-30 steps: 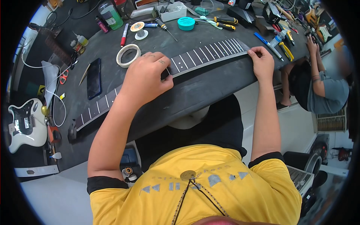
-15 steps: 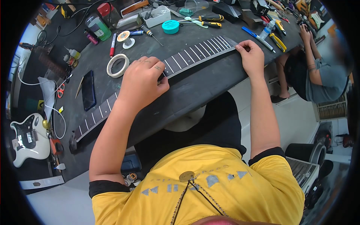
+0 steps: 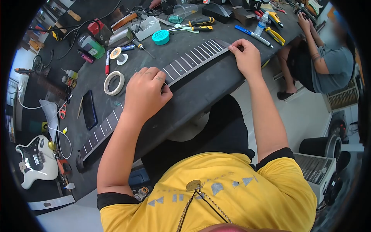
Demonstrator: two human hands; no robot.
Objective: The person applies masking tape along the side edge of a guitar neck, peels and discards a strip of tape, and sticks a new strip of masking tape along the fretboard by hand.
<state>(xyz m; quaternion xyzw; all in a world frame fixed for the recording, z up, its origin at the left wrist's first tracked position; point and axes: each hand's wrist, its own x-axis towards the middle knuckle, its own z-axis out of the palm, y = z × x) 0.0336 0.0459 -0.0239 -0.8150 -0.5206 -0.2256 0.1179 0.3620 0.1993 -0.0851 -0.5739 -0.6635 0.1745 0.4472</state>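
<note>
A guitar neck [image 3: 186,63] with a dark fretboard, bright frets and small dot markers lies at a slant across the dark workbench. My left hand [image 3: 147,91] is closed over its middle, thumb along the near edge, and hides that stretch of frets. At the far right end, my right hand [image 3: 245,58] pinches the near corner between thumb and fingers; whether a thin strip is also in that pinch I cannot tell. The neck's lower left end shows beyond my left forearm. Close to my left hand lies a roll of masking tape [image 3: 106,86].
A phone [image 3: 89,110], a solder spool [image 3: 121,59], a red marker [image 3: 107,63], a turquoise tin [image 3: 160,37] and screwdrivers [image 3: 201,28] surround the neck. Right of it are a blue pen [image 3: 247,31] and pliers [image 3: 275,35]. A white guitar body [image 3: 40,166] lies left. Another person [image 3: 328,63] sits at right.
The whole view has shifted, so the bench items appear further left. Both hands keep their places on the neck, with little visible movement against the bench.
</note>
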